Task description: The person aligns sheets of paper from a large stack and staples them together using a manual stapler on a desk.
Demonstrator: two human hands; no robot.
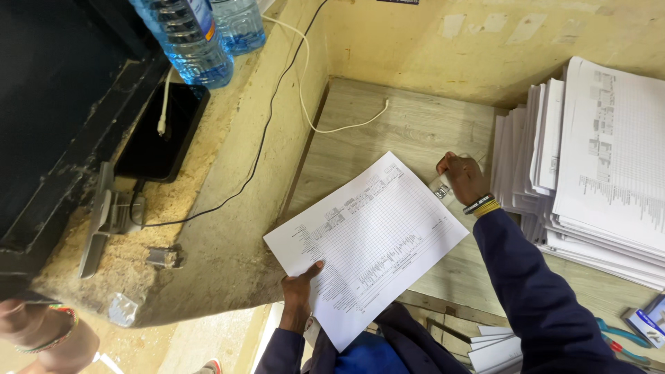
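White printed sheet (367, 239) sits angled over the wooden table (415, 125), left hand (299, 298) pinching its near edge. Right hand (460, 176) is closed around a small stapler (441, 188) at the far corner. I'd square that corner first, then press straight down.

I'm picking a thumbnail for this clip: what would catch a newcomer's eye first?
First, the printed sheet at the centre, a white grid form held at its near edge by the left hand, while the right hand grips a small stapler-like object at its far corner. Next, the tall paper stack on the right of the wooden desk, and two water bottles top left.
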